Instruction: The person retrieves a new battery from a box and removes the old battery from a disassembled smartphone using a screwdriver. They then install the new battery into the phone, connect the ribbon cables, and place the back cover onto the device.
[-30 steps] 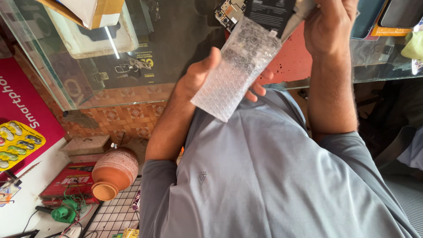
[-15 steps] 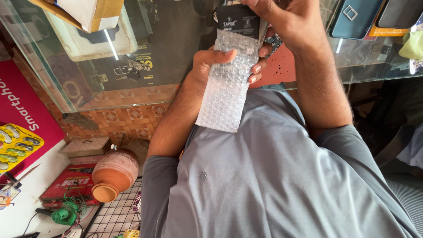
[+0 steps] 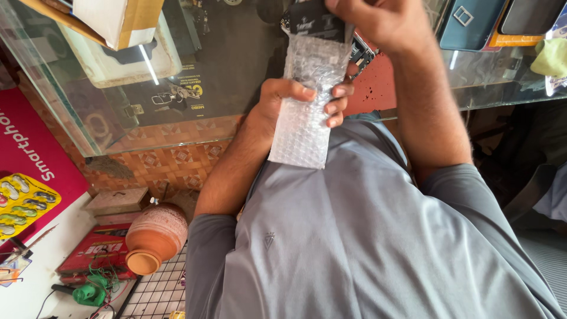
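Two hands (the left hand [image 3: 298,100], the right hand [image 3: 384,23]), one bubble-wrap pouch [image 3: 304,118], one dark flat device [image 3: 316,20], one clay pot [image 3: 155,236], one cardboard box [image 3: 115,18].

The right hand [image 3: 384,23] is cut off by the top edge, so its fingertips and its grip on the dark flat item [image 3: 316,20] cannot be fully seen. The lower part of that item is hidden inside the bubble-wrap pouch [image 3: 304,100]. The left hand [image 3: 295,100] lies partly behind the pouch; its palm is hidden. The cardboard box [image 3: 118,18] at far left is cropped. The clutter under the glass bench [image 3: 236,71] is too reflective to identify.
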